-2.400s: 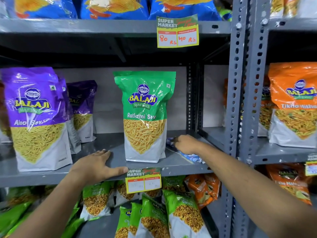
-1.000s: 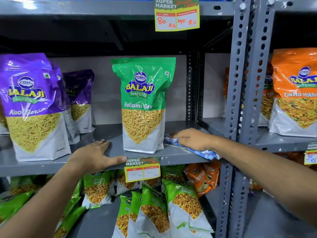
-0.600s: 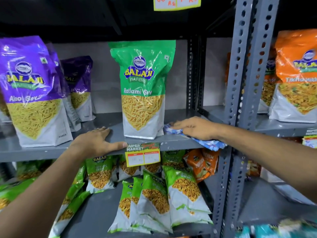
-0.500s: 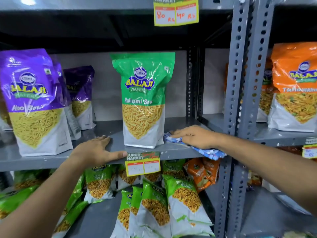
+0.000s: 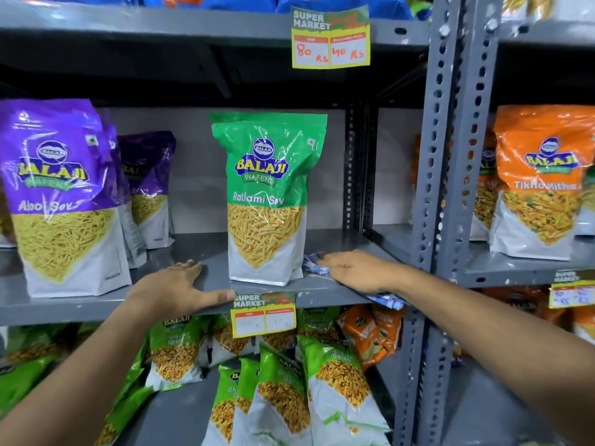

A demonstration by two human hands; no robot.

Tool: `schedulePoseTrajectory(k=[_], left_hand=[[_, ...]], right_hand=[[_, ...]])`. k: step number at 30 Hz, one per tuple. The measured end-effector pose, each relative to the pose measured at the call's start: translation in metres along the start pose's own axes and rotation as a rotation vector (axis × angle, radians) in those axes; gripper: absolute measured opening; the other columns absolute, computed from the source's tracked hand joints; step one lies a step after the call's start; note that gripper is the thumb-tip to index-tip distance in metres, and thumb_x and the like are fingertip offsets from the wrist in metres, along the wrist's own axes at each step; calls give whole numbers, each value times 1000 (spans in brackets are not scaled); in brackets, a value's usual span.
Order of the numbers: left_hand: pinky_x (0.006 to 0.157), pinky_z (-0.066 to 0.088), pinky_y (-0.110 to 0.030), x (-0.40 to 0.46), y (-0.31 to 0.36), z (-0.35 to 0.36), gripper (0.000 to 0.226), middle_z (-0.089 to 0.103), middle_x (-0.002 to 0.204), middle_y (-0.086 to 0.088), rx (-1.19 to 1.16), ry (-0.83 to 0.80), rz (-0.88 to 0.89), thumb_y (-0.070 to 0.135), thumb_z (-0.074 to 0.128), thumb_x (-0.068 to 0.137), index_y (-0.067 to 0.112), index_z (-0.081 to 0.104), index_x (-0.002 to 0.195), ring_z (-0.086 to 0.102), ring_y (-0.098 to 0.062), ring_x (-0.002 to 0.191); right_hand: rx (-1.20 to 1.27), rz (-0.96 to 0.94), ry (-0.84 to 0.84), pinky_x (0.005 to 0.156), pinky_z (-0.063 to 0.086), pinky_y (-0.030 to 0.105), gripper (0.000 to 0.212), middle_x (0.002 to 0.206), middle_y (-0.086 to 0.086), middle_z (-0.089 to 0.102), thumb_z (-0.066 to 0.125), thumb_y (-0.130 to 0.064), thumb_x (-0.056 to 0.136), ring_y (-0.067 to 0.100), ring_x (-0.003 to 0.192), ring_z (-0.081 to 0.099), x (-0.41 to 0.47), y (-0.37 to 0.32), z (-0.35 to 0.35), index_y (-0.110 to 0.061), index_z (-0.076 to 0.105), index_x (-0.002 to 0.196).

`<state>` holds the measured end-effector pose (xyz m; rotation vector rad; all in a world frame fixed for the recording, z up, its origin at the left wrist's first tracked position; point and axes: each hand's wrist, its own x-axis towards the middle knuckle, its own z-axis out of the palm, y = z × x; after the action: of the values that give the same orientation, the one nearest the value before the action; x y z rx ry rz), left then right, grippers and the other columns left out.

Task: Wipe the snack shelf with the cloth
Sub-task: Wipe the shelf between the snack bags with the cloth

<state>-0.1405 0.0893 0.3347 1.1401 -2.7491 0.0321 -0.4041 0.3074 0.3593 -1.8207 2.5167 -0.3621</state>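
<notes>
Head view: right hand (image 5: 357,272) presses flat on cloth (image 5: 314,262) at the green bag's (image 5: 269,201) 3 o'clock; left hand (image 5: 175,291) rests flat, fingers straight, on the shelf (image 5: 212,252).

Two bare forearms reach in from the bottom corners of the view, with no sleeve showing on either up to the frame edge. The left hand (image 5: 175,289) and the right hand (image 5: 357,273) wear no gloves, rings or watch. Short, plain fingernails show on the left hand's fingers (image 5: 193,265) and thumb.
</notes>
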Motion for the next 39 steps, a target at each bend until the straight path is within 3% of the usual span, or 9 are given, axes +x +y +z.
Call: schedulePoseTrajectory(k=[6, 14, 21, 28, 32, 39], left_hand=[[118, 25, -43, -4, 2, -2, 146, 17, 164, 0, 19, -12, -3, 110, 15, 38, 24, 21, 156, 22, -20, 149], [118, 26, -43, -4, 0, -1, 147, 18, 164, 0, 10, -2, 2, 110, 15, 38, 22, 23, 155, 22, -19, 149], [117, 27, -43, -5, 1, -2, 147, 17, 164, 1, 0, -1, -4, 110, 15, 37, 22, 23, 155, 21, -18, 149], [117, 27, -43, -5, 1, -3, 146, 17, 164, 1, 5, 2, 5, 109, 15, 39, 23, 23, 155, 20, -18, 149], [116, 27, -43, -5, 0, -2, 145, 16, 164, 1, 11, -3, 5, 109, 14, 39, 23, 22, 155, 21, -18, 149], [115, 30, -43, -5, 0, -2, 145, 18, 163, 1, 28, 18, 12, 109, 12, 40, 23, 23, 155, 23, -19, 149]], right_hand=[[-30, 24, -63, 121, 17, 32, 52, 158, -3, 22, 41, -30, 95, 18, 146, 23, -7, -5, -4, -32, 33, 146], [-32, 70, 38, 114, 33, 35, 44, 151, 5, 40, 36, -24, 97, 25, 137, 40, -3, -12, 0, -25, 45, 140], [-12, 28, 54, 119, 24, 31, 47, 156, -3, 28, 31, -20, 98, 16, 143, 30, -16, -12, 6, -24, 41, 143], [-49, 72, 115, 113, 28, 28, 43, 155, 2, 31, 28, -21, 100, 19, 141, 34, -20, -27, 6, -13, 51, 136], [-68, 71, 153, 112, 35, 38, 44, 152, 0, 38, 28, -23, 99, 24, 135, 42, -26, -26, 11, -13, 52, 134], [-193, -8, 257, 114, 32, 34, 44, 148, -2, 45, 31, -23, 98, 16, 135, 41, -38, -23, 19, -22, 47, 139]])
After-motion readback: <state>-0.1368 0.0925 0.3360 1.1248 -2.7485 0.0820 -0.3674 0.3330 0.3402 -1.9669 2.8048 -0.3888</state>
